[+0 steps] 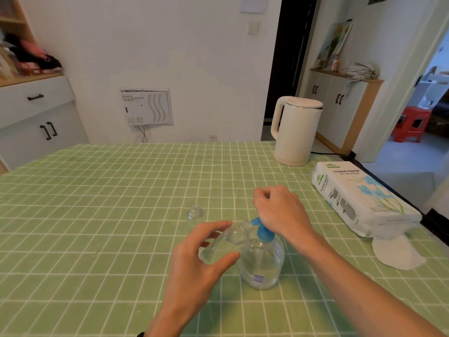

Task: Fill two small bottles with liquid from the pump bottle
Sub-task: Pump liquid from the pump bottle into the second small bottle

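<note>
- The left hand (pixel 194 259) grips a small bottle (pixel 224 244) between thumb and fingertips, tilted so its open mouth points up at the blue spout; I judge this is done so the liquid drops straight into the narrow neck.
- The pump bottle (pixel 262 261) stands upright on the table (pixel 97 215), just right of the left hand, and its clear body touches the tilted small bottle.
- The right hand (pixel 279 210) lies over the blue pump head (pixel 261 229) with fingers curled loosely. The heel of the hand seems to press the head down; whether the fingers hold anything I cannot tell.
- A second small bottle (pixel 194 215) stands upright and uncapped on the cloth, just beyond the left hand and apart from both hands, probably parked within reach for its turn.
- How full the held bottle is cannot be read through the clear plastic.
- Count: two small bottles, one pump bottle, two hands.
- Also on the table: one kettle (pixel 295 130) at the far right edge, one tissue pack (pixel 359 198) near the right hand, one loose tissue (pixel 396 254) lying beside the pack.
</note>
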Action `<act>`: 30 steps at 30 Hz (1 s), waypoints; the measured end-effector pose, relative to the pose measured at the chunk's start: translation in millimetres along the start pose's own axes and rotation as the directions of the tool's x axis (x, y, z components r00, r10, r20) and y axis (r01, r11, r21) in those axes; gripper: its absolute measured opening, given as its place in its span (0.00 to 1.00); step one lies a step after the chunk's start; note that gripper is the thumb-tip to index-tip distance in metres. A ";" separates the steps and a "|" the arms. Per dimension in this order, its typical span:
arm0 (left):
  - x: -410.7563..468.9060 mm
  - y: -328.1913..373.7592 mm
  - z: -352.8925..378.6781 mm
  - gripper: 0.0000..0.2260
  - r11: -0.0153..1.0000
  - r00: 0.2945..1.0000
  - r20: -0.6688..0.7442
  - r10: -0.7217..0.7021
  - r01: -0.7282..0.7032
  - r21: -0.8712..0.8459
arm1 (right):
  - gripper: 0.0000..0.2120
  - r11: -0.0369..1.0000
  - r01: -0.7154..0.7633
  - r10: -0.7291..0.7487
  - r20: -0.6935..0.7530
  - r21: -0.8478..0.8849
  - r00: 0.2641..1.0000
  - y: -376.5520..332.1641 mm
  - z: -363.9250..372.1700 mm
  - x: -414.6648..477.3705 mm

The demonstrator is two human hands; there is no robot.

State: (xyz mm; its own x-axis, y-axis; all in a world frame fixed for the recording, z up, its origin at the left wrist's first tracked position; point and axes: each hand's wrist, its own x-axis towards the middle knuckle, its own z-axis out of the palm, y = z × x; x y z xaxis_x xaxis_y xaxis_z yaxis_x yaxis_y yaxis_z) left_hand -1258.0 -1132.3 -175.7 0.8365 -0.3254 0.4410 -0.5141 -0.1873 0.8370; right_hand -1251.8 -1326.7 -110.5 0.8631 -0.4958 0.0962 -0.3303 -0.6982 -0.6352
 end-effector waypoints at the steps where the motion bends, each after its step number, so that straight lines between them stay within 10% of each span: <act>1: 0.0 -0.2 0.1 0.23 1.000 1.000 0.000 0.003 -0.003 -0.001 | 0.22 1.000 -0.004 0.004 0.002 0.016 1.000 1.0 1.0 0.2; 30: -0.1 -3.9 3.0 0.24 1.000 1.000 0.000 0.011 -0.011 0.009 | 0.26 0.999 -0.032 0.033 -0.032 0.028 0.999 2.9 6.2 -3.7</act>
State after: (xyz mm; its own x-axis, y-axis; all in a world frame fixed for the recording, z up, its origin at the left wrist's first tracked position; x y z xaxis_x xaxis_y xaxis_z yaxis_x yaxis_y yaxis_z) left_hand -1256.6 -1134.2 -180.0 0.8310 -0.3269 0.4501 -0.5249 -0.1926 0.8291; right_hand -1253.6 -1323.7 -117.4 0.8390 -0.5349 0.0997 -0.3469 -0.6672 -0.6592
